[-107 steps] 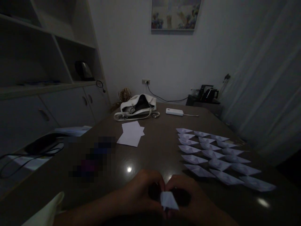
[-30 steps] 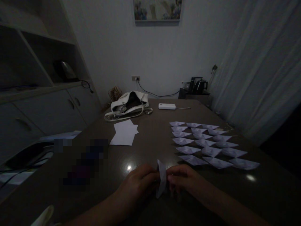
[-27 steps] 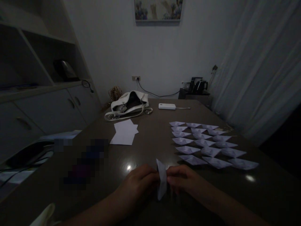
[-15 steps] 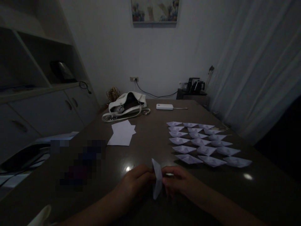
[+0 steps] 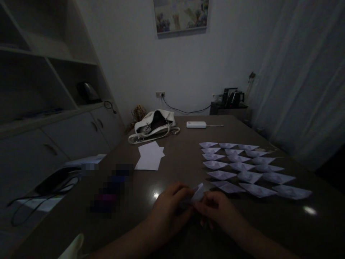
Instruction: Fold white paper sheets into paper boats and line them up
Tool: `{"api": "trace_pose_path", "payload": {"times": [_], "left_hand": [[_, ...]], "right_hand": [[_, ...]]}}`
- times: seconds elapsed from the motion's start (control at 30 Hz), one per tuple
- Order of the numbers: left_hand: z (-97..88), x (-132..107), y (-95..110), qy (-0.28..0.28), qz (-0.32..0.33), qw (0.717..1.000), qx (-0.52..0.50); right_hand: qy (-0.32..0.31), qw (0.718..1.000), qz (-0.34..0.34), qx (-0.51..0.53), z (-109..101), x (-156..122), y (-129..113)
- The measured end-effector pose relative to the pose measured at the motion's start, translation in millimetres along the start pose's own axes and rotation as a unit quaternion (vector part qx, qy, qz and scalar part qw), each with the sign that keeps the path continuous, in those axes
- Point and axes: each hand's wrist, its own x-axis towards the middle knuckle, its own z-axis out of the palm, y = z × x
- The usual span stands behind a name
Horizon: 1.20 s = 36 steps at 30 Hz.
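My left hand (image 5: 169, 207) and my right hand (image 5: 217, 208) meet over the near middle of a dark table (image 5: 183, 158). Between them they pinch a small folded white paper piece (image 5: 197, 195), whose upper tip shows between the fingers. Both hands are closed on it. To the right, several finished white paper boats (image 5: 242, 167) lie in neat rows on the table. A short stack of white paper sheets (image 5: 150, 156) lies farther back, left of centre.
A white handbag (image 5: 155, 124) and a white power bank (image 5: 196, 125) with a cable sit at the table's far end. Shelves and cabinets (image 5: 54, 108) line the left wall, curtains (image 5: 304, 82) hang on the right. A blurred patch (image 5: 110, 190) lies on the table at left.
The folded paper stood upright between my hands and is now lower and flatter, mostly covered by my fingers. The view has shifted slightly leftward.
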Motion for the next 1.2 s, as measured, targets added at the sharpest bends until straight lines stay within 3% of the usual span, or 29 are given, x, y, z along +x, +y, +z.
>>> {"api": "trace_pose_path", "payload": {"times": [0.13,0.3,0.43,0.6,0.77,0.93,1.2], "left_hand": [[-5.7,27.6,-6.0,0.008,-0.038,0.994,0.102],[-0.6,91.7,-31.5,-0.01,-0.095,0.964,0.249],[8.8,136.5,-54.9,-0.016,-0.085,0.947,0.309],[9.6,172.7,-77.9,-0.029,-0.083,0.925,0.371],[13.9,190.0,-93.6,-0.035,-0.079,0.91,0.406],[23.9,196.3,-96.8,-0.05,-0.061,0.911,0.406],[25.4,201.7,-96.1,-0.057,-0.055,0.916,0.394]], "right_hand": [[-0.018,0.995,-0.017,-0.095,8.6,-10.6,-0.3],[-0.034,0.968,-0.088,-0.231,12.7,-20.3,-8.9],[-0.034,0.961,-0.11,-0.251,9.6,-19.1,-9.4],[-0.03,0.957,-0.124,-0.259,7.4,-18.6,-5.4],[-0.062,0.964,-0.119,-0.228,5.7,-15.4,2.1],[-0.1,0.959,-0.151,-0.219,2.4,-8.8,12.0],[-0.091,0.959,-0.14,-0.23,2.6,-9.8,14.3]]}}
